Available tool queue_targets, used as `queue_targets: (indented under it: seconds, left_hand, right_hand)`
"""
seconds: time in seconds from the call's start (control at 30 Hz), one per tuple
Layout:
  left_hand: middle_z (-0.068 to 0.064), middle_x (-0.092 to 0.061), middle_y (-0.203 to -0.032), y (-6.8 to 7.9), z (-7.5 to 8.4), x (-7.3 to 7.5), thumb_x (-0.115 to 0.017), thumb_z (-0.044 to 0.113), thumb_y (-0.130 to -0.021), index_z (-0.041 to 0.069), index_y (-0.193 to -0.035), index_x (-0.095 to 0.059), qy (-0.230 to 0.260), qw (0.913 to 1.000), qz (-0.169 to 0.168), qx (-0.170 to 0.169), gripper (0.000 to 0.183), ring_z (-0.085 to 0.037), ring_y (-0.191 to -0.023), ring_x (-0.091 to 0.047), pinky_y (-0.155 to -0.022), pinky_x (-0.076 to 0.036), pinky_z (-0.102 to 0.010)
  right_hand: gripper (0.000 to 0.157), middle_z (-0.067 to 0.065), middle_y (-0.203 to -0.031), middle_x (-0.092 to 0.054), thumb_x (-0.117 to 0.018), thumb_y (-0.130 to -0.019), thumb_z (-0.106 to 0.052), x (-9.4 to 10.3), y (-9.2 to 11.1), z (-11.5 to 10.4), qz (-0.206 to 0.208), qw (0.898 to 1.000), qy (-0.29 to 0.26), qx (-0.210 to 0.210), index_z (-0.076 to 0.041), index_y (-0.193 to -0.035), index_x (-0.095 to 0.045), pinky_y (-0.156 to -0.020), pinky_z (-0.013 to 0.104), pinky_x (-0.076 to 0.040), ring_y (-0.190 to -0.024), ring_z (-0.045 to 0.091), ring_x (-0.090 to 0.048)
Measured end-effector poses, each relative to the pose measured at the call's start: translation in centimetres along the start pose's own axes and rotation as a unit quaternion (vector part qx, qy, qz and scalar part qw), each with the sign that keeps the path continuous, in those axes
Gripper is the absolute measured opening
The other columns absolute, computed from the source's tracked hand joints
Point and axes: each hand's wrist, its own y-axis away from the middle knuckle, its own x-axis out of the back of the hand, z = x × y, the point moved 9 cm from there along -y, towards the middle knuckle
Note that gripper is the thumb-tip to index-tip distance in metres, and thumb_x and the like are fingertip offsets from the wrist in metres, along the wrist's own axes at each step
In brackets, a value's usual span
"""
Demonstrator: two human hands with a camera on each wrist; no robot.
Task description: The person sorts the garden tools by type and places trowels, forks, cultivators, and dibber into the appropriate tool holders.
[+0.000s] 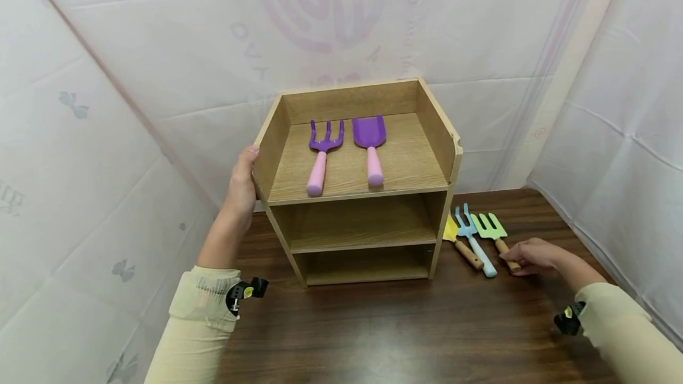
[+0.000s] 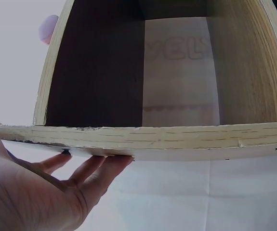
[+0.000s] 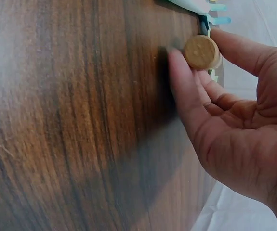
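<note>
Right hand (image 1: 535, 255): your fingertips and thumb pinch the end of a wooden handle from both sides; the right wrist view shows its round butt between them.
Green garden fork (image 1: 490, 227): this is what your right fingers grip; its wooden handle sits between them, and its light green tines point away from you, beyond your fingertips. You cannot tell whether the handle is clear of the table.
Left hand (image 1: 242, 194): your fingers reach along the outer face of a side panel, with your thumb at its front edge, gripping the panel between them.
Wooden shelf unit (image 1: 357, 196): it stands just right of your left fingers and well to the left of your right ones, with an open top tray and two compartments below.
Blue garden fork (image 1: 476, 246): just left of your right fingers, next to the green one, tines pointing away.
Yellow tool (image 1: 469, 255): farther left of your right fingers, beside the blue fork; the shelf unit hides part of its yellow head.
Purple hand fork (image 1: 318, 168): right of your left fingers, lying in the top tray, pink handle towards you.
Purple scoop (image 1: 370, 134): farther right of your left fingers, beside the purple fork, apart from it.
Dark wooden table (image 1: 373, 336): below both hands, under the unit.
</note>
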Motion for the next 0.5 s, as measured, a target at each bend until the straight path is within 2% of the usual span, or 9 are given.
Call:
queue_targets:
  seconds: [0.23, 0.43, 0.5]
  left_hand:
    - [-0.009, -0.045, -0.113, 0.0, 0.0, -0.1, -0.027, 0.053, -0.096, 0.015, -0.133, -0.043, 0.005, 1.0000, -0.002, 0.005, 0.055, -0.022, -0.097, -0.046, -0.083, -0.036, -0.036]
    - [-0.011, -0.045, -0.114, 0.1, 0.0, -0.1, -0.026, 0.055, -0.096, 0.015, -0.135, -0.042, 0.008, 1.0000, -0.006, 0.002, 0.058, -0.022, -0.098, -0.046, -0.085, -0.035, -0.036]
    - [-0.011, -0.045, -0.114, 0.1, 0.1, -0.1, -0.026, 0.056, -0.096, 0.016, -0.135, -0.042, 0.005, 1.0000, -0.006, 0.001, 0.058, -0.022, -0.099, -0.046, -0.086, -0.035, -0.036]
  right_hand:
    - [0.037, 0.018, -0.105, -0.052, -0.058, -0.095, -0.017, -1.1, 0.6, -0.1, -0.059, 0.997, -0.055, -0.003, 0.012, -0.114, -0.048, -0.083, 0.038, -0.056, -0.091, 0.024, -0.066]
    - [0.022, 0.010, -0.102, -0.058, -0.050, -0.099, -0.015, -1.5, 1.2, -1.4, -0.118, 0.985, -0.117, 0.036, 0.003, -0.110, -0.050, -0.088, 0.037, -0.054, -0.097, 0.024, -0.066]
    - [0.023, 0.011, -0.102, -0.060, -0.048, -0.100, -0.015, -1.5, 1.5, -1.8, -0.126, 0.982, -0.131, 0.044, 0.005, -0.113, -0.050, -0.088, 0.035, -0.054, -0.097, 0.023, -0.066]
